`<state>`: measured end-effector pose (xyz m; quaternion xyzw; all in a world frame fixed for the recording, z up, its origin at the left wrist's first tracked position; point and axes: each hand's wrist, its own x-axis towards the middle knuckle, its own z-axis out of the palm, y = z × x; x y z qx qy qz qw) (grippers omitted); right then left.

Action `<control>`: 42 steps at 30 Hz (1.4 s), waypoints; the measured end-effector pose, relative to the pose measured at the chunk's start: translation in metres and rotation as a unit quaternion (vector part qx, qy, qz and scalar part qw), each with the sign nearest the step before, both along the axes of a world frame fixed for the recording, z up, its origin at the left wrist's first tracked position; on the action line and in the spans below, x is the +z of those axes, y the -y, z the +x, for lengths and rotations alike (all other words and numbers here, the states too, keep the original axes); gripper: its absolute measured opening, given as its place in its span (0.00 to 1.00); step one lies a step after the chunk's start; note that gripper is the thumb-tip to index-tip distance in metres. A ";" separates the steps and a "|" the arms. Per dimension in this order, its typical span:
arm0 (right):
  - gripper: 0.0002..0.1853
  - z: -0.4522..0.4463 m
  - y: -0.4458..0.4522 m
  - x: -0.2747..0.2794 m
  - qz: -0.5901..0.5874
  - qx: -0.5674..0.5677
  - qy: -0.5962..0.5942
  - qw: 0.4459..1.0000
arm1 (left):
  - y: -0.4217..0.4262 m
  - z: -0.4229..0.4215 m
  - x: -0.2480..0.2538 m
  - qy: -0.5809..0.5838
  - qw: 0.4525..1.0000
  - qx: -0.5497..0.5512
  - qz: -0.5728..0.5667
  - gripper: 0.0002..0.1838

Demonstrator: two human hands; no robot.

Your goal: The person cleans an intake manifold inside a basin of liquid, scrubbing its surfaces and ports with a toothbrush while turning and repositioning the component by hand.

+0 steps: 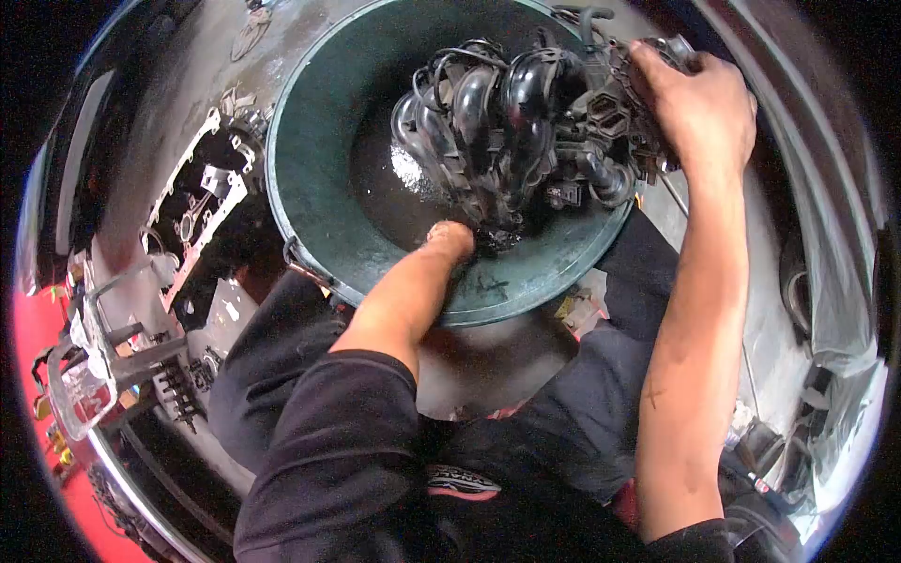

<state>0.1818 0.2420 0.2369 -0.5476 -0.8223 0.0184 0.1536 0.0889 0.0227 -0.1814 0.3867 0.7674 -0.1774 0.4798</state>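
Note:
A black engine intake manifold with curved runners is held tilted over a large green tub. Dark liquid lies in the bottom of the tub. My right hand is closed around the manifold's right end, at the tub's rim, with the thumb on top. My left hand reaches down into the tub, close to the manifold's lower edge. Its fingers are out of sight, so whether it touches or holds something cannot be made out.
The tub stands between my knees. On the floor to the left lie a metal engine frame or block and a crankshaft-like part. A sheet of clear plastic hangs at the right. Small parts lie at the lower right.

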 end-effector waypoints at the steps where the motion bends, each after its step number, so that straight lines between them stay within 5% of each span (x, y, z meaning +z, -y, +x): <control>1: 0.39 0.002 0.000 0.000 -0.002 0.011 -0.001 1.000 | -0.001 -0.014 0.006 0.049 0.998 -0.034 -0.016 0.20; 3: 0.39 0.002 0.001 0.000 -0.008 0.009 0.003 1.000 | -0.003 -0.041 0.034 -0.047 0.996 0.055 -0.051 0.22; 5: 0.37 0.001 0.003 0.001 -0.004 0.002 -0.006 1.000 | 0.016 -0.051 0.052 -0.118 0.990 -0.019 -0.070 0.21; 9: 0.35 -0.003 0.009 0.004 -0.003 0.005 -0.037 0.999 | 0.039 -0.038 0.045 -0.046 0.992 0.061 -0.100 0.24; 13: 0.35 0.001 0.003 0.000 -0.007 -0.005 -0.016 1.000 | 0.031 -0.043 0.082 -0.031 0.994 0.098 0.025 0.19; 15: 0.35 0.000 -0.001 -0.003 -0.005 -0.009 -0.020 1.000 | 0.034 -0.036 0.147 -0.019 0.985 0.166 0.035 0.18; 17: 0.38 0.001 -0.011 -0.005 -0.030 -0.011 -0.009 0.999 | 0.047 -0.039 0.127 -0.050 0.971 0.216 0.090 0.18; 20: 0.37 -0.002 -0.014 -0.007 -0.018 -0.014 -0.009 1.000 | 0.054 -0.026 0.181 -0.071 0.913 0.380 0.130 0.18; 24: 0.35 -0.003 -0.005 -0.004 -0.015 -0.026 -0.008 1.000 | 0.052 -0.015 0.186 -0.064 0.851 0.450 0.262 0.19; 25: 0.35 -0.003 -0.006 -0.003 -0.015 -0.030 -0.008 0.999 | 0.048 -0.018 0.170 -0.039 0.850 0.437 0.290 0.21; 27: 0.35 -0.003 -0.008 -0.004 -0.023 -0.035 -0.007 0.999 | 0.036 -0.020 0.144 0.087 0.755 0.581 0.291 0.21; 30: 0.36 -0.004 -0.017 -0.007 -0.027 -0.041 0.004 0.999 | 0.028 -0.016 0.101 -0.088 0.747 0.509 0.418 0.19; 34: 0.40 -0.005 -0.028 -0.012 -0.003 -0.049 0.037 0.998 | 0.010 -0.015 0.125 0.107 0.559 0.727 0.383 0.17; 37: 0.43 -0.003 -0.024 -0.013 0.012 -0.043 0.025 0.999 | -0.007 -0.046 0.118 -0.020 0.687 0.618 0.382 0.16; 39: 0.43 -0.006 -0.016 -0.010 0.016 -0.047 0.025 0.998 | -0.014 -0.034 0.089 0.006 0.705 0.607 0.368 0.16; 40: 0.43 -0.004 -0.021 -0.014 0.034 -0.052 0.032 0.998 | 0.001 -0.020 0.148 0.038 0.703 0.636 0.316 0.17; 42: 0.43 -0.004 -0.023 -0.014 0.028 -0.063 0.046 0.997 | 0.006 -0.008 0.169 0.014 0.691 0.648 0.320 0.16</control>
